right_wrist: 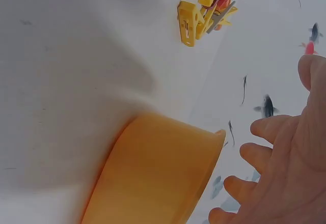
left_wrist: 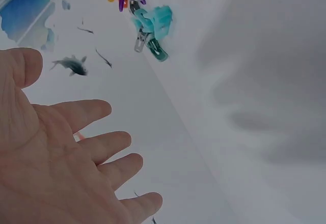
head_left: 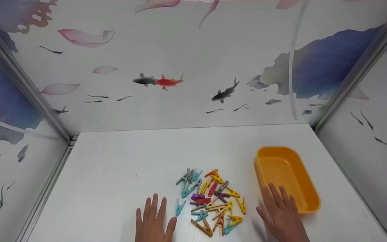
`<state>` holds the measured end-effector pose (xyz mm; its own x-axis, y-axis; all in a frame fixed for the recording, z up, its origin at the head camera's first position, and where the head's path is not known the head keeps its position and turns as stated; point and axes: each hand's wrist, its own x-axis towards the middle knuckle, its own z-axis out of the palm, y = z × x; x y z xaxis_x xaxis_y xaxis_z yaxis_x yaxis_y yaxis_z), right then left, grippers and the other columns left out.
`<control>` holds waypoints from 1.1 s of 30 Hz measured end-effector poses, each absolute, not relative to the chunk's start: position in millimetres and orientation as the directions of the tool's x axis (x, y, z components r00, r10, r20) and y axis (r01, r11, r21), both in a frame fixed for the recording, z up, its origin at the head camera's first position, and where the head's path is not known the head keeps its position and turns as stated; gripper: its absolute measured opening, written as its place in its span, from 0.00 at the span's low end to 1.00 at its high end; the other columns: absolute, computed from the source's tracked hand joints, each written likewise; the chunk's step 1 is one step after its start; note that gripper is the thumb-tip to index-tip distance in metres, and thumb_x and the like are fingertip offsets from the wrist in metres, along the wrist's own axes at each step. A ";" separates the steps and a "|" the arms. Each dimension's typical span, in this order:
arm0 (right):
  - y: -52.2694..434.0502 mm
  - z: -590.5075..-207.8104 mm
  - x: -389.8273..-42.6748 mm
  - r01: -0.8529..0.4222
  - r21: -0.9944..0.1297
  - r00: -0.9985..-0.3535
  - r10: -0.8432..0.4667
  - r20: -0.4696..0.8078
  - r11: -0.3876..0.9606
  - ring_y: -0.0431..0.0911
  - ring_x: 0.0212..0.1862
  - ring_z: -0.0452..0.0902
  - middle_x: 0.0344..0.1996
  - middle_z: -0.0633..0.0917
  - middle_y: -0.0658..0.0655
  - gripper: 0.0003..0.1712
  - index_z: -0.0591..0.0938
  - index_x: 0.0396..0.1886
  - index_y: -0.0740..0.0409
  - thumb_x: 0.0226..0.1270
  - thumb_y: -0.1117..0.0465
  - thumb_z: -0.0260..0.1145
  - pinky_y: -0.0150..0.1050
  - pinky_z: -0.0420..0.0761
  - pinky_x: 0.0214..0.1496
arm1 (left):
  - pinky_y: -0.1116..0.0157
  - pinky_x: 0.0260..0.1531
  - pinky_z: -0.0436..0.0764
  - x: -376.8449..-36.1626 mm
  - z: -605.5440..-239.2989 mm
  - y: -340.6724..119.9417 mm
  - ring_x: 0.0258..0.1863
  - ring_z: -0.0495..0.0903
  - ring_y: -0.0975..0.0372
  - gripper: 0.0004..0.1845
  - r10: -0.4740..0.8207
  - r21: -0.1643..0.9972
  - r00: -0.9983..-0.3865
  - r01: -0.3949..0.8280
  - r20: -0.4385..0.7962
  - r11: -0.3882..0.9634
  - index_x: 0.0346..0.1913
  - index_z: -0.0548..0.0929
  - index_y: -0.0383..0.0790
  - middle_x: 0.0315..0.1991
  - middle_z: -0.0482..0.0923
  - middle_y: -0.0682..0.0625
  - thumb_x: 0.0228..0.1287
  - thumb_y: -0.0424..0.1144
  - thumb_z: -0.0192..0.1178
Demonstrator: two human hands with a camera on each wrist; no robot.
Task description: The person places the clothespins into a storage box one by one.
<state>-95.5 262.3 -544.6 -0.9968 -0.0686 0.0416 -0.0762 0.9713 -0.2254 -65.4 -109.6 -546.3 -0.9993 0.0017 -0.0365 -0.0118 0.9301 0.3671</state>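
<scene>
A heap of little clothes pegs is lying on the white table, near the front edge and between the two hands. The pegs are in many colours: yellow, teal, grey, orange, red and purple. They are lying all mixed up, some on top of others. One teal peg is sitting a bit apart on the left side of the heap, just beside the left hand.

The left hand is lying flat with its fingers straight and spread, and it is holding nothing. The right hand is also flat and open, and it is gripping nothing. It is sitting just beside the near end of a yellow tub, and its fingertips are looking very near the rim, but I cannot tell if they are touching it. The tub is standing to the right of the heap, and nothing is showing inside it.

It looks like the work is only just starting, since no peg is in a hand yet. For the next move, a hand would need to reach into the heap and pinch one peg. The pegs are crossing each other, so picking a loose one at the edge would be easiest.
</scene>
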 end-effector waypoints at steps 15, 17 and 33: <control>276.9 -544.7 -97.9 -0.089 -0.221 -0.995 -0.079 0.055 0.971 0.63 0.74 0.44 0.75 0.57 0.61 0.41 0.61 0.74 0.54 0.70 0.37 0.54 0.64 0.40 0.71 | 0.39 0.68 0.46 -75.7 -533.6 -45.0 0.74 0.51 0.45 0.39 0.181 0.410 -0.982 0.191 0.063 0.892 0.72 0.65 0.47 0.75 0.55 0.43 0.69 0.69 0.33; 279.2 -544.0 -98.5 -0.092 -0.225 -0.995 -0.082 0.056 0.970 0.63 0.74 0.44 0.75 0.57 0.61 0.41 0.62 0.74 0.55 0.70 0.38 0.55 0.65 0.41 0.71 | 0.39 0.68 0.47 -76.5 -532.7 -33.8 0.74 0.52 0.46 0.39 0.205 0.406 -0.975 0.224 0.091 0.886 0.72 0.66 0.48 0.75 0.55 0.44 0.70 0.69 0.32; 318.2 -542.4 -111.7 -0.063 -0.348 -0.997 -0.040 0.072 0.935 0.69 0.72 0.44 0.74 0.56 0.67 0.43 0.60 0.74 0.59 0.71 0.35 0.50 0.71 0.40 0.67 | 0.45 0.69 0.53 -86.1 -523.3 55.6 0.76 0.47 0.56 0.42 0.476 0.284 -0.878 0.445 -0.049 0.849 0.75 0.56 0.58 0.78 0.47 0.54 0.66 0.72 0.15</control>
<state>-111.7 318.2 -542.4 -0.9966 -0.0402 0.0721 -0.0629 0.9355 -0.3477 -86.1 55.6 -523.3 -0.8778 0.4764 -0.0491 0.4451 0.8493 0.2839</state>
